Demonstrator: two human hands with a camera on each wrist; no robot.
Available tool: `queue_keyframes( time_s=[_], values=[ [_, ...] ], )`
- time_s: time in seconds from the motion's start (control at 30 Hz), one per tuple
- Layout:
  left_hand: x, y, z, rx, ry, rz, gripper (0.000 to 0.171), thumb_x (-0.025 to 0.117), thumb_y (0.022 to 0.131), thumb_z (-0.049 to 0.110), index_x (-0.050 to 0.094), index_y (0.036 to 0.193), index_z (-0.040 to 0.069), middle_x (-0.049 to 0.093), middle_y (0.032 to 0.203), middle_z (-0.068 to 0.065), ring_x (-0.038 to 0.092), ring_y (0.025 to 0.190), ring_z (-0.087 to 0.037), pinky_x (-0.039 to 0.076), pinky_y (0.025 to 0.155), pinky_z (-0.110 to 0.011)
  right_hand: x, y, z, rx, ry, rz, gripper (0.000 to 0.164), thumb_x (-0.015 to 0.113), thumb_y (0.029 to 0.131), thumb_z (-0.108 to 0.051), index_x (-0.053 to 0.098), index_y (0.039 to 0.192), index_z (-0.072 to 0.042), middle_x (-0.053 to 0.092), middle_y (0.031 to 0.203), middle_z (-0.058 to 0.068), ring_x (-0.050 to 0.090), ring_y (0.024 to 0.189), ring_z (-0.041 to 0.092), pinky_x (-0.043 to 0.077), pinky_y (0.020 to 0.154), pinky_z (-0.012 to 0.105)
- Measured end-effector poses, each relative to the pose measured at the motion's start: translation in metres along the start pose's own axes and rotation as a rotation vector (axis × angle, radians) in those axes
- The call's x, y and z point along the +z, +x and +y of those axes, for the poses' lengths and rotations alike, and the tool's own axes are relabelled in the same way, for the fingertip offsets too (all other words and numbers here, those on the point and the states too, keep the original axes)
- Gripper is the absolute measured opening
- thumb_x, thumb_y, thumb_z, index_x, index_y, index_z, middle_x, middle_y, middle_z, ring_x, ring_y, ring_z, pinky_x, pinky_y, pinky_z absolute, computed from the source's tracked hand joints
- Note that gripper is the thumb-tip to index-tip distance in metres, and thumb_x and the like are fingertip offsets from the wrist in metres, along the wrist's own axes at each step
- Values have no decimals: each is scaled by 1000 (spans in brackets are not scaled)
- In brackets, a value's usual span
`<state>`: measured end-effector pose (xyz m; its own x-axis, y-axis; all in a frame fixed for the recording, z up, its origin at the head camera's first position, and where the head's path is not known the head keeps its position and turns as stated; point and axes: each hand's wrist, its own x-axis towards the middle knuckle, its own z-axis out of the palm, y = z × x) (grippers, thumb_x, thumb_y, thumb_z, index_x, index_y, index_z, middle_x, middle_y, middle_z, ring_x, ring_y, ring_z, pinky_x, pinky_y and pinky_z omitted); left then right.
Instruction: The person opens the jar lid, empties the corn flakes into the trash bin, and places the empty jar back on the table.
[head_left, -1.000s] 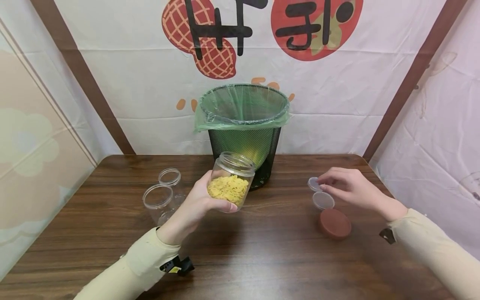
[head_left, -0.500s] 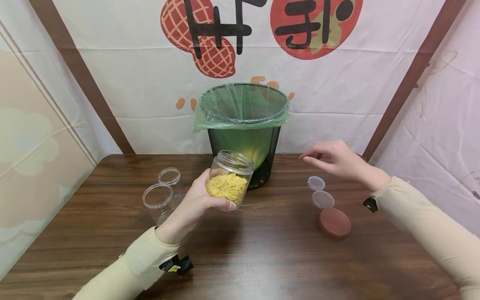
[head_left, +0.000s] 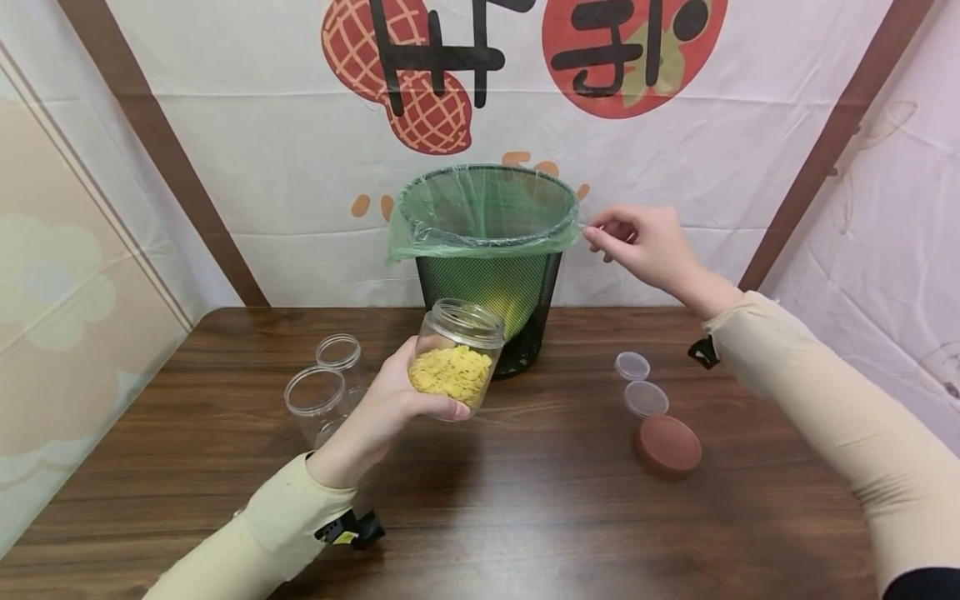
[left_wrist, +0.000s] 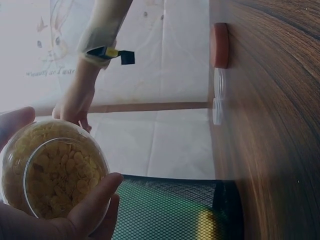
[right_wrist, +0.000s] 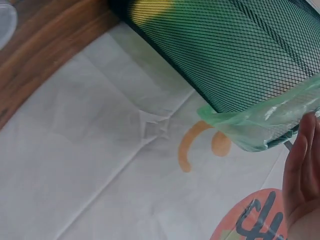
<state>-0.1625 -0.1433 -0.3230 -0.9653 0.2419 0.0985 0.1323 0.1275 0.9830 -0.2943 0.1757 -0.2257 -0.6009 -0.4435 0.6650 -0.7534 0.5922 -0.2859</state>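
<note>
My left hand [head_left: 386, 408] grips a clear screw-top jar [head_left: 467, 323], tilted and without a lid, partly filled with yellow corn flakes [head_left: 452, 375]. The left wrist view shows the jar's round base [left_wrist: 62, 177], with fingers and thumb around it. Behind the jar stands a black mesh waste bin [head_left: 487, 283] with a green plastic liner [head_left: 480, 243] folded over its rim. My right hand [head_left: 643, 246] is raised at the bin's right side, thumb and forefinger loosely curled, fingertips right at the liner's edge. In the right wrist view its fingers [right_wrist: 296, 165] overlap the green liner.
Two empty clear jars, a front one [head_left: 315, 396] and a rear one [head_left: 339, 353], stand on the left. On the right lie two small clear lids [head_left: 647, 400] and a reddish-brown lid [head_left: 670, 447]. A printed cloth [head_left: 300, 208] hangs behind the wooden table [head_left: 525, 517].
My right hand has left the small clear lid, rising and moving left to the bin's rim. The lids stay on the table. My left hand and the jar have hardly moved.
</note>
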Motion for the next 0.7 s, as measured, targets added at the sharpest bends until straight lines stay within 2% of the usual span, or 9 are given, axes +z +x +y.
queue_keyframes(
  time_s=[0.1,0.23,0.33,0.53,0.7],
  values=[
    [-1,-1,0,1,-5,0,78,80,58,5,46,127,11,57,108,-8,54,96,-20,46,84,-33,0,13,-3,110,-20,24,17,64,90,-26,71,92,-10,71,73,3,62,55,5,43,50,17],
    [-1,-2,1,4,-8,1,77,80,58,5,46,127,12,57,108,-8,55,96,-20,46,83,-33,2,28,-7,236,-40,29,22,62,90,-31,71,95,-12,73,77,6,65,57,10,46,51,18],
    [-2,-3,1,4,-6,2,78,80,58,5,46,127,13,57,109,-8,55,96,-20,46,83,-33,4,38,-9,293,-77,17,25,61,90,-35,70,96,-12,73,80,7,66,59,12,47,51,18],
    [-3,-4,1,-4,-2,9,79,80,58,5,45,128,13,56,110,-8,54,97,-21,46,84,-34,6,56,-14,368,-162,-3,28,61,89,-36,70,96,-10,73,82,10,62,57,6,46,55,23],
    [-4,-5,2,-8,7,17,79,80,58,6,46,128,13,56,110,-8,54,96,-21,46,84,-34,8,66,-17,476,-212,-62,32,61,88,-37,67,99,-6,71,88,11,66,68,16,50,64,31]
  ],
)
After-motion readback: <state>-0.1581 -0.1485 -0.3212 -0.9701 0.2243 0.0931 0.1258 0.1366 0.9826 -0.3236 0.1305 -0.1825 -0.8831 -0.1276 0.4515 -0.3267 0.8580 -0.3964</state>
